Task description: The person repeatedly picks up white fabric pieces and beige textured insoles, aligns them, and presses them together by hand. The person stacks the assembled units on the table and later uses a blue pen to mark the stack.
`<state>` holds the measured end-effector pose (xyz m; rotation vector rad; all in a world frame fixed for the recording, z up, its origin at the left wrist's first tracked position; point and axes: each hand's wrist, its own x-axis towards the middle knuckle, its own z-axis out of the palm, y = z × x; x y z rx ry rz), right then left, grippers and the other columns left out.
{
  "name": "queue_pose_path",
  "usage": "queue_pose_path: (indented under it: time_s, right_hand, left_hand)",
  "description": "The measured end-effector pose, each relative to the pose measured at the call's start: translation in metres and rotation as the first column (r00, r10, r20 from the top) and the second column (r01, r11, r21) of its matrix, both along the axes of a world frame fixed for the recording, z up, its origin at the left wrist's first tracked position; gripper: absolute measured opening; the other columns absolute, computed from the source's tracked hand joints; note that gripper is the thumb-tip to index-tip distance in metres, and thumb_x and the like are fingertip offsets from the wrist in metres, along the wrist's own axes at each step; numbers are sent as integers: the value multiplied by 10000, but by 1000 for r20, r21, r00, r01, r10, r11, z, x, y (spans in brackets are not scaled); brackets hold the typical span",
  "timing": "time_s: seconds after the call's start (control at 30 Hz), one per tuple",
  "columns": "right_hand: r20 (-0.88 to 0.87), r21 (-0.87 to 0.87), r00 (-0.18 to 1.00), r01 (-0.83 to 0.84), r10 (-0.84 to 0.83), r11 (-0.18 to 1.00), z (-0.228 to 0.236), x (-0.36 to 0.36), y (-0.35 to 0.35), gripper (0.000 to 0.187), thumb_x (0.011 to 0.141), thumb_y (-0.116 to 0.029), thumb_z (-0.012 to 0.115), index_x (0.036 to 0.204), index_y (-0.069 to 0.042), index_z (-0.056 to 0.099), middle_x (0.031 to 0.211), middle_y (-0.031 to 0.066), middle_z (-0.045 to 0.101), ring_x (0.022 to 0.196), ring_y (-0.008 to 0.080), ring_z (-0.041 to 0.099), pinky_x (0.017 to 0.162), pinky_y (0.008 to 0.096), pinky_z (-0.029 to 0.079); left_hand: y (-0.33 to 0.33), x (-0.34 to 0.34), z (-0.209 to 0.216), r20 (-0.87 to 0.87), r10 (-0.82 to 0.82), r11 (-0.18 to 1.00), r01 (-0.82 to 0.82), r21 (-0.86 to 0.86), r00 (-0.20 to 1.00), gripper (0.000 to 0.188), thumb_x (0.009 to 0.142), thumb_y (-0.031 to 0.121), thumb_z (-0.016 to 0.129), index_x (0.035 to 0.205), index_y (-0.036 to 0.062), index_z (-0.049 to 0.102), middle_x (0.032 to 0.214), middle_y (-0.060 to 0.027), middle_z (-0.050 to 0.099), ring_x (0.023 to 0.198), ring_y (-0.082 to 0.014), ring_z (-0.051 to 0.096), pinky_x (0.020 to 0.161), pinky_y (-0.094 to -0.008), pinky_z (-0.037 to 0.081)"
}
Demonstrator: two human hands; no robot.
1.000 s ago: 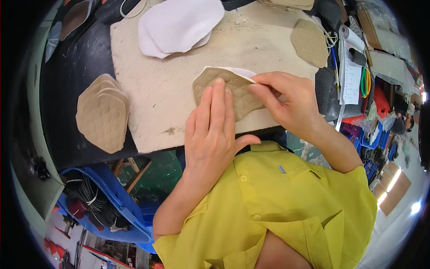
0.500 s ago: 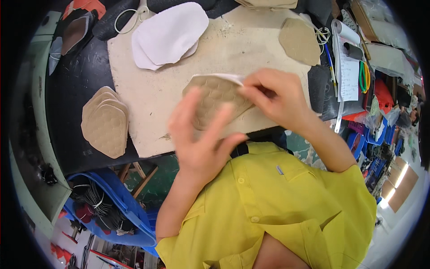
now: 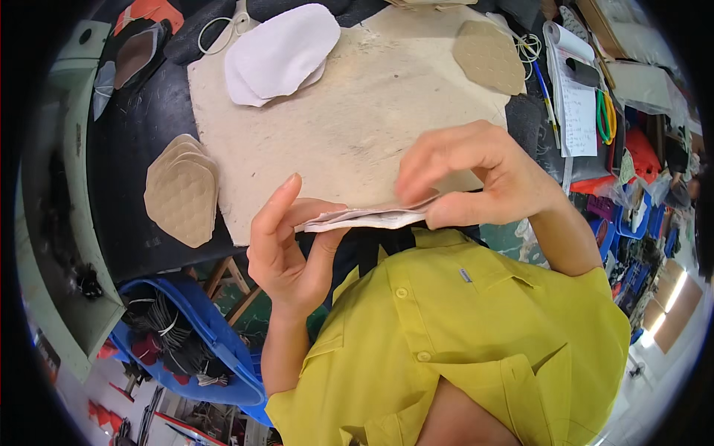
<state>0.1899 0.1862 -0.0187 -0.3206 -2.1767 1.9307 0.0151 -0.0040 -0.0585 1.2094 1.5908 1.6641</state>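
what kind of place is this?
Likely a small workshop for cutting or assembling padded parts: a stack of quilted tan pads, white cut pieces on a worn work board, and a blue bin of cords.

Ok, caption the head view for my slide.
Both hands, left hand and right hand, hold a thin layered pad edge-on above the board.
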Motion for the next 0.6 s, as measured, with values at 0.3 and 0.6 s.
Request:
queue_pose_path:
  time_s: [0.3,0.6]
  right_hand:
    - [455,-435,890,196,27,879,0,-20,-11,149,929,-86,643,806,-6,662,764,-24,627,675,18,529,578,189,402]
    - [316,99,877,348,-361,932,-24,-35,-30,182,882,-121,643,760,12,622,682,51,610,581,130,552,542,282,426]
  left_hand:
    - [-10,-8,0,-304,-8,984,61,166,953,490,643,-192,656,1091,4,666,838,-132,697,748,-288,683,639,-365,512]
    - [-23,-11,4,-504,-15,992,76,102,864,294,646,-8,705,933,42,748,1036,-153,664,941,-332,664,780,-372,538]
